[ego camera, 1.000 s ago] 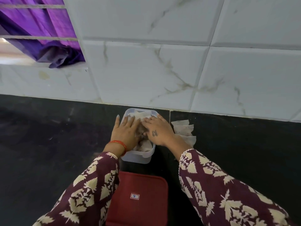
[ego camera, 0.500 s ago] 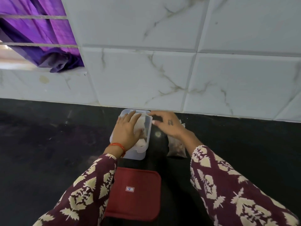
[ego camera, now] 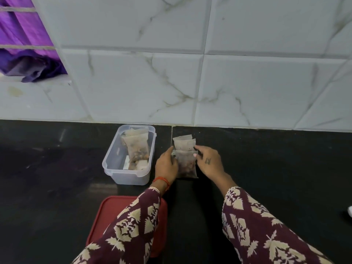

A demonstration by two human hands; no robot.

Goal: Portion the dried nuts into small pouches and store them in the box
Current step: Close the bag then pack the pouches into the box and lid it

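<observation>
A small pile of filled pouches [ego camera: 185, 157] lies on the black desk [ego camera: 266, 159], just right of the box and near the tiled wall [ego camera: 171, 73]. The nearest pouch shows brown nuts through its thin paper. I have it between my two hands: my left hand [ego camera: 166, 164] curls against its left edge, and my right hand [ego camera: 208, 162] pinches its right edge with the fingertips. The clear plastic box [ego camera: 125, 176] stands open beside my left hand, with several filled pouches inside [ego camera: 137, 147] leaning toward its right wall. Its red lid [ego camera: 106, 216] lies flat on the desk nearer to me, partly under my patterned left sleeve [ego camera: 133, 229]. A purple cloth [ego camera: 28, 54] hangs at the upper left.
</observation>
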